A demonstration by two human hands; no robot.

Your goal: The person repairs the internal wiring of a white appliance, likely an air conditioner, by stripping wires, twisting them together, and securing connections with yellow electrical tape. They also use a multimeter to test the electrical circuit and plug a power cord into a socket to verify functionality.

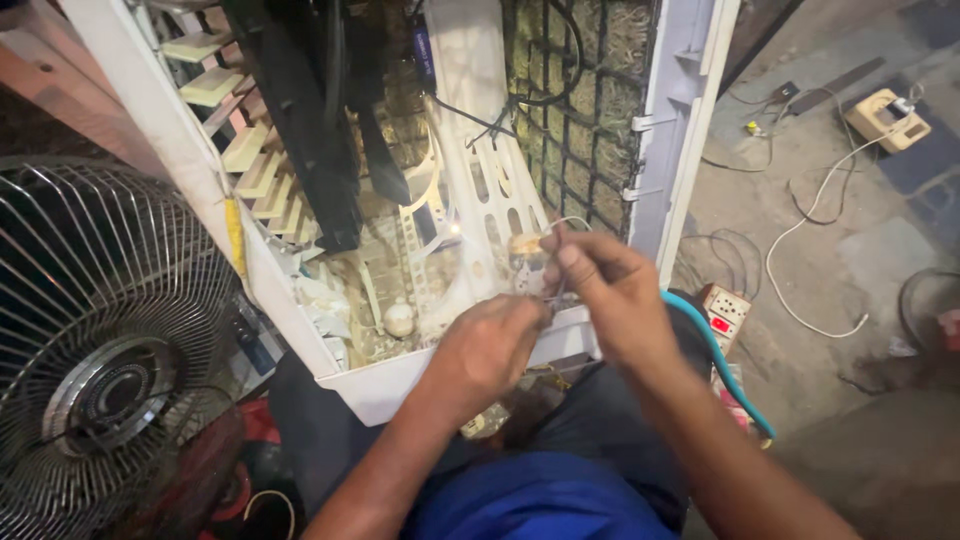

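Note:
A white plastic air cooler body (160,130) lies open in front of me, tilted back, with a black fan blade (300,120) and a straw-like pad behind a grid (580,120) inside. My left hand (485,345) and my right hand (605,290) meet at its lower front edge. My right hand pinches a thin white wire (565,222) between thumb and fingers, next to a small pale part (525,250). My left hand is closed around something small at the same spot; what it is stays hidden. A white float ball (398,320) lies in the cooler's tray.
A metal fan guard (100,350) stands at the left. On the floor to the right lie a switch board with a red switch (725,312), a teal hose (715,355), a white cable (800,240) and a beige box (885,118). My lap is below.

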